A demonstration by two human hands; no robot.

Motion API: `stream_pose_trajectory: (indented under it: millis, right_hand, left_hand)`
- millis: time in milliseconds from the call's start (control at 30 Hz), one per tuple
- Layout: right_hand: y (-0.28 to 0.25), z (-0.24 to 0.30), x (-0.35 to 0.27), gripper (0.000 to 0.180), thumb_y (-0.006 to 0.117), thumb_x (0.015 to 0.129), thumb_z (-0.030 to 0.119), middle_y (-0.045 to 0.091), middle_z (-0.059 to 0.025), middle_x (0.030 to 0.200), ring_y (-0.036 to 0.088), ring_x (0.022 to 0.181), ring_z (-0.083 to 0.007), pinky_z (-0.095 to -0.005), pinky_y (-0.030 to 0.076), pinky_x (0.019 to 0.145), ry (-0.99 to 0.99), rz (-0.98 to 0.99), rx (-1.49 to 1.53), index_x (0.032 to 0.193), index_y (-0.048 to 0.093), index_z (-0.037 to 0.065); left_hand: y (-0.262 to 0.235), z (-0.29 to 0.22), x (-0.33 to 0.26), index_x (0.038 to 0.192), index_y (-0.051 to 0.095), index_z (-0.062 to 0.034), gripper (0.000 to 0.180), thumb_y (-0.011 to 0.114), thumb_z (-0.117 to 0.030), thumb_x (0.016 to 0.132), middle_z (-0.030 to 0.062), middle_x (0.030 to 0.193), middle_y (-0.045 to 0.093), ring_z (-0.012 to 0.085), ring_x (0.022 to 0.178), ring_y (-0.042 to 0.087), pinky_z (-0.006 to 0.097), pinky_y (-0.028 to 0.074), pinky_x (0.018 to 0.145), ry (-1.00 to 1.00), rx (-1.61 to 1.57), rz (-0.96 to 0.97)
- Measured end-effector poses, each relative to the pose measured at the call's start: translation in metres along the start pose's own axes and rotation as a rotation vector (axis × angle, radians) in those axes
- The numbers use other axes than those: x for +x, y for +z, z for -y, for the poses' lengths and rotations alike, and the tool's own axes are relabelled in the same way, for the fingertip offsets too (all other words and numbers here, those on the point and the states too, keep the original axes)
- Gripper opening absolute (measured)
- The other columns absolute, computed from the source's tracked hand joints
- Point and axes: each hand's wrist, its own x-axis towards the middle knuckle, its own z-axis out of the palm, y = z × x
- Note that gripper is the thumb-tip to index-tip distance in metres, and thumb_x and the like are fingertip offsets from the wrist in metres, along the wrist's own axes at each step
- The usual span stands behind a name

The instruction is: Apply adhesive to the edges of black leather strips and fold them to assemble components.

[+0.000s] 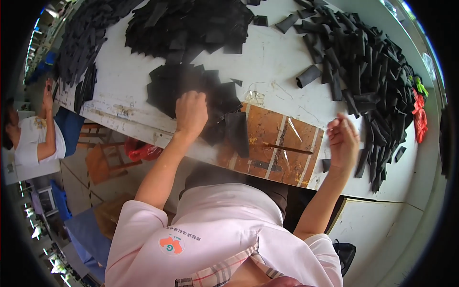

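My left hand [191,113] is closed, knuckles up, over a spread pile of flat black fabric pieces [162,91]. Its fingertips are hidden, so what they pinch, if anything, cannot be made out. Just right of it, one black strip [237,134] lies across the left edge of a brown wooden board [299,167]. A thin dark stick [288,148] rests on that board. My right hand [344,141] is raised beyond the board's right edge, fingers loosely bent and apart, with nothing visible in it. Beside it lies a large heap of folded black tube-like pieces [377,95].
A bigger black pile [191,24] sits at the far side of the white table [117,67], with another heap [91,33] at far left. A co-worker [40,134] sits at the left. Red plastic [420,115] hangs at the right; a wooden stool [103,162] stands below.
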Motion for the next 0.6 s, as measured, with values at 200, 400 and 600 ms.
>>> stream_pose_trajectory:
  millis: [200, 400, 600]
  right_hand:
    - [0.050, -0.033, -0.082, 0.017, 0.050, 0.086, 0.009, 0.061, -0.0070, 0.076, 0.059, 0.069, -0.0114, -0.0233, 0.048, 0.062, 0.138, 0.130, -0.322, 0.094, 0.060, -0.003]
    - [0.097, -0.058, -0.108, 0.032, 0.061, 0.081, 0.021, 0.060, -0.0062, 0.085, 0.056, 0.077, -0.0119, -0.0236, 0.047, 0.069, 0.088, 0.271, -0.422, 0.101, 0.056, -0.004]
    - [0.108, -0.057, -0.113, 0.018, 0.067, 0.075, 0.011, 0.062, -0.0015, 0.075, 0.057, 0.066, -0.0079, -0.0215, 0.046, 0.063, 0.524, 0.383, 0.260, 0.090, 0.062, 0.002]
  left_hand:
    - [-0.023, 0.000, -0.001, 0.076, 0.062, -0.0012, 0.008, 0.059, -0.008, 0.073, 0.0122, 0.080, 0.057, 0.0296, 0.075, 0.054, 0.036, 0.044, 0.066, 0.003, -0.466, -0.424]
    - [-0.094, -0.041, -0.031, 0.077, 0.061, 0.0012, 0.012, 0.060, -0.011, 0.079, -0.0014, 0.060, 0.055, 0.0033, 0.051, 0.046, 0.018, 0.034, 0.044, -0.293, -1.436, 0.060]
    - [-0.099, -0.076, -0.054, 0.074, 0.060, -0.0010, 0.008, 0.061, -0.007, 0.079, -0.0036, 0.062, 0.053, 0.0006, 0.054, 0.045, 0.015, 0.033, 0.046, -0.113, -1.442, 0.429]
